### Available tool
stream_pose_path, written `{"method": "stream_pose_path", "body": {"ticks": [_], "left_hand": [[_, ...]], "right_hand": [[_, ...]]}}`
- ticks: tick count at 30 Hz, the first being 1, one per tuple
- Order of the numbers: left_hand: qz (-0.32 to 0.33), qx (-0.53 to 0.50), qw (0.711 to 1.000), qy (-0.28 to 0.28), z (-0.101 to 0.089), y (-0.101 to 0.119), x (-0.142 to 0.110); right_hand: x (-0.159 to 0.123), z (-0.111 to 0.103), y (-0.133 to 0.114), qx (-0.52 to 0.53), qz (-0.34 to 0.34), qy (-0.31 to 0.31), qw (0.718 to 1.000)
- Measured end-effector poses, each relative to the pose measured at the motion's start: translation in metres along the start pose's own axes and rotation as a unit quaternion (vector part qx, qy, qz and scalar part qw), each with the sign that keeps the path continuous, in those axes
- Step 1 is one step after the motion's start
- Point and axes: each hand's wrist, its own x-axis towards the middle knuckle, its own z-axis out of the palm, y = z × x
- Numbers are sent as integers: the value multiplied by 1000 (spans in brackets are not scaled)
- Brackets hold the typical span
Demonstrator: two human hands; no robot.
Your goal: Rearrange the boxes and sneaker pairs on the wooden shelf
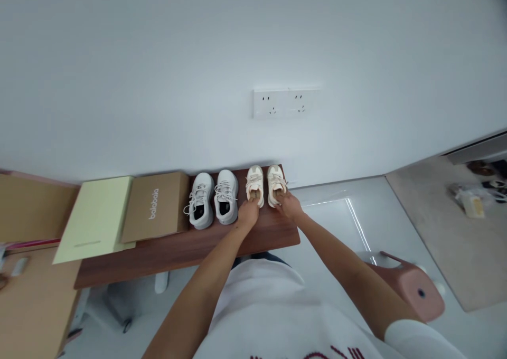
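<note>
A pair of small cream sneakers stands on the right end of a dark wooden bench (190, 248), toes toward the wall. My left hand (249, 213) is closed on the heel of the left cream sneaker (254, 182). My right hand (289, 205) grips the heel of the right cream sneaker (276, 180). Just left of them sits a pair of white sneakers (213, 196) with loose laces, untouched.
A brown "balabala" shoebox (156, 206) and a pale yellow box lid (97, 219) lie on the bench's left part. Cardboard boxes (31, 274) stand at far left. A pink stool (412, 287) sits on the floor at right. A wall socket (283, 103) is above.
</note>
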Motion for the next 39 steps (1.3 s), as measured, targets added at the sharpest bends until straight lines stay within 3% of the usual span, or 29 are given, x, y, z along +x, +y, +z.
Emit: {"method": "stream_pose_path", "body": {"ticks": [10, 25, 33, 39], "left_hand": [[-30, 41, 998, -27, 7, 12, 13], [-33, 38, 996, -77, 12, 17, 14], [-32, 1, 999, -21, -4, 23, -3], [-14, -65, 997, 33, -12, 13, -34]], "right_hand": [[7, -1, -8, -24, 13, -34, 999], [4, 19, -7, -1, 71, -48, 996], [-11, 18, -7, 55, 78, 42, 995], [-29, 20, -9, 115, 54, 135, 983]]}}
